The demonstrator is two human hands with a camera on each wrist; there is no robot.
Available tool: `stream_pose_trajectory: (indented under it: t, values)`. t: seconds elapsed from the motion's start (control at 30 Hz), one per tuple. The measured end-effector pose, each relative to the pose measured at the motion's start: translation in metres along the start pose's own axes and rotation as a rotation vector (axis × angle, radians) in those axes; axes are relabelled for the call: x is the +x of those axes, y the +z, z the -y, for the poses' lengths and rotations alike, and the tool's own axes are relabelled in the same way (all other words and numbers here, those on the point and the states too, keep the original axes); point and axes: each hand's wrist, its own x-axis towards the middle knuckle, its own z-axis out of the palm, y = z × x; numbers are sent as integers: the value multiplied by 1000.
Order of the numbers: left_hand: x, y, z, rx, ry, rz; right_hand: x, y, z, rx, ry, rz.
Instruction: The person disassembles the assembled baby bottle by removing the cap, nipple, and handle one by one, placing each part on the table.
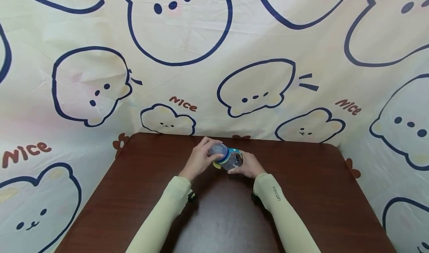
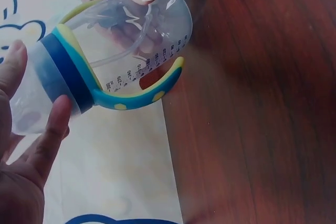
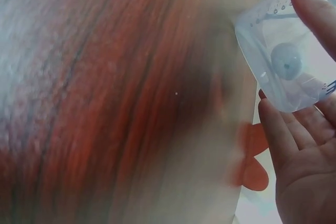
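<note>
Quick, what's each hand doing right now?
Left hand: closed, holding the clear cap of the bottle.
Right hand: closed, holding the same bottle at its other end.

Dark red-brown table [image 1: 221, 208], streaked wood grain, rounded far corners, pale sheen at near middle
</note>
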Motion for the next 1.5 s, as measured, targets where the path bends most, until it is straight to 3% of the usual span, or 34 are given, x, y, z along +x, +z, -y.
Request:
stream_pose_trajectory:
  t: [0.2,0.5,0.63,0.87,1.13,1.5]
  values:
    - [-1,3,0,15,6,2,-1,0,-1,-12,9,0]
    - [-4,-9,0,84,104,82,-2,0,0,20,19,-15]
    - [-4,-15,3,66,125,86,-3,0,0,23,25,-11]
    - [-2,-12,8,-19,121,180,-2,-1,0,18,14,-24]
    - [-1,-6,8,-94,85,155,-1,1,0,23,29,-9]
    - [0,-8,8,-90,56,127,-1,-2,1,10,22,14]
